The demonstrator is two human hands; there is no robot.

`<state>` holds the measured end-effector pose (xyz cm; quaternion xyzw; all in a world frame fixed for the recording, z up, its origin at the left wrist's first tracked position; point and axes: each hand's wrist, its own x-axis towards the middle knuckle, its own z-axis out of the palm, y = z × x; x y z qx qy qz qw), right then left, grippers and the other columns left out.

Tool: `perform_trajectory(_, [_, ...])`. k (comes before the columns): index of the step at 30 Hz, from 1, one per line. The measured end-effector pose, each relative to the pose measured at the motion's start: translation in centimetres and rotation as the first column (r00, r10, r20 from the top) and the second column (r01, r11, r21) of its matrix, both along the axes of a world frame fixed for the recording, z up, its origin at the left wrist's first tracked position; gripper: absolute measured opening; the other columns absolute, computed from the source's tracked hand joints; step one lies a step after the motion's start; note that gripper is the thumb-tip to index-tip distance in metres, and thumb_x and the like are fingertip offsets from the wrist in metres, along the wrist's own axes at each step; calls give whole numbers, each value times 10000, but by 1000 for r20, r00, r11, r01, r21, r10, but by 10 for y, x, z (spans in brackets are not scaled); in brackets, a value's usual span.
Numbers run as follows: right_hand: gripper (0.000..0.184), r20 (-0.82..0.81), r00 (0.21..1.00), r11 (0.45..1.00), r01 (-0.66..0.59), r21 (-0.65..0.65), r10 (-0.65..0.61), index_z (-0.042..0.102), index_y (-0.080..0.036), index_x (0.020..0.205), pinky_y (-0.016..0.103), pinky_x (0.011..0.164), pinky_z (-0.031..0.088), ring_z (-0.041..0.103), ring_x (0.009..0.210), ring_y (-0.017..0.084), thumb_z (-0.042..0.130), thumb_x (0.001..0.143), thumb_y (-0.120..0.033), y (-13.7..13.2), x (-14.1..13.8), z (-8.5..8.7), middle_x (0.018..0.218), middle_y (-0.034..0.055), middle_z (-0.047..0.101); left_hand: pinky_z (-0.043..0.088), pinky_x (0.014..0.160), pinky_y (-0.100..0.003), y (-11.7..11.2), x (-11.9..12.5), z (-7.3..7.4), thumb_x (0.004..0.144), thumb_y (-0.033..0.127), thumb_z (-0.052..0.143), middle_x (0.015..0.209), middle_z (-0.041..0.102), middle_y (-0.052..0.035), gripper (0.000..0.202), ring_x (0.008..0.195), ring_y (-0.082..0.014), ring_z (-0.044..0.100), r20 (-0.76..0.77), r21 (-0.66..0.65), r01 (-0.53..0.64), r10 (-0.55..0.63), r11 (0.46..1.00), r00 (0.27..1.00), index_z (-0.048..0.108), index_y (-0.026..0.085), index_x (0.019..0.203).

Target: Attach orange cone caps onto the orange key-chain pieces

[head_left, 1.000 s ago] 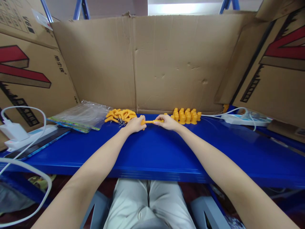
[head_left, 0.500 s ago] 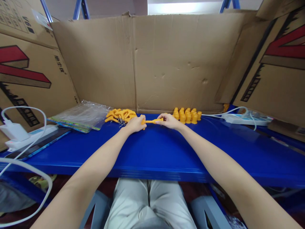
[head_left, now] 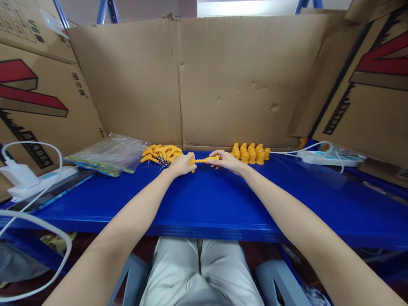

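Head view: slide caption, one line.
Left hand holds a yellow spiral rod, right hand at its other end; yellow bell-shaped pieces at right.

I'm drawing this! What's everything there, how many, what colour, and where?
Ridged plastic rod: 1, orange, centre
Curved plastic handles: pile, uncountable, orange, left of rod
Tiny metallic bits: uncountable, silvery, by handles
Bell-shaped plastic pieces: over ten, orange, right of rod
Flat plastic bags: several, clear, left
Long plastic power strips: 2, white, both ends
Flat device: 1, dark, far left
Long cables: several, white, both sides
Cardboard sheets: several, brown, around
Metal posts: several, blue, top
Wide table: 1, blue, middle
Chair arms: 2, grey, bottom
Cloth trousers: 1 pair, pale, bottom
Left grip: 1, bare, rod's left end
Right grip: 1, bare, rod's right end
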<state>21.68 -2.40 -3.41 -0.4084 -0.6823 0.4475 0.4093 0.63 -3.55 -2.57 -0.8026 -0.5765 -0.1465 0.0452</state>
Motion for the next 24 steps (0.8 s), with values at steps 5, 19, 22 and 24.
perform_trajectory(5, [286, 1, 1000, 999, -18, 40, 18, 571, -178, 806, 224, 625, 523, 627, 639, 102, 802, 642, -210, 4, 3, -3, 707, 3, 670, 431, 685, -288, -2, 0, 1, 756, 339, 557, 862, 667, -47, 261, 852, -234, 629, -10, -8, -17, 17, 1000, 1000, 562, 227, 992])
perform_trajectory(19, [178, -35, 998, 981, 38, -191, -45, 652, -142, 715, 185, 400, 399, 479, 437, 61, 723, 751, -301, -8, -5, 4, 586, 25, 635, 438, 705, -314, -3, 1, 0, 761, 345, 547, 896, 671, -76, 299, 878, -264, 633, -20, -11, -8, 8, 1000, 1000, 556, 219, 1032])
perform_trajectory(22, [186, -53, 996, 968, 54, -244, -69, 654, -147, 718, 201, 384, 389, 454, 425, 69, 711, 762, -318, -10, -7, 6, 568, 34, 622, 440, 712, -313, -5, 2, 1, 765, 345, 543, 897, 671, -73, 294, 878, -260, 632, -17, -12, -12, 12, 1000, 1000, 555, 222, 1031])
perform_trajectory(24, [218, -59, 994, 959, 72, -274, -92, 637, -154, 695, 216, 380, 389, 434, 414, 74, 704, 767, -348, -10, -8, 7, 557, 43, 610, 439, 714, -310, -6, 2, 1, 767, 339, 539, 894, 671, -69, 284, 876, -255, 631, -18, -7, -15, 15, 1000, 1000, 555, 224, 1026])
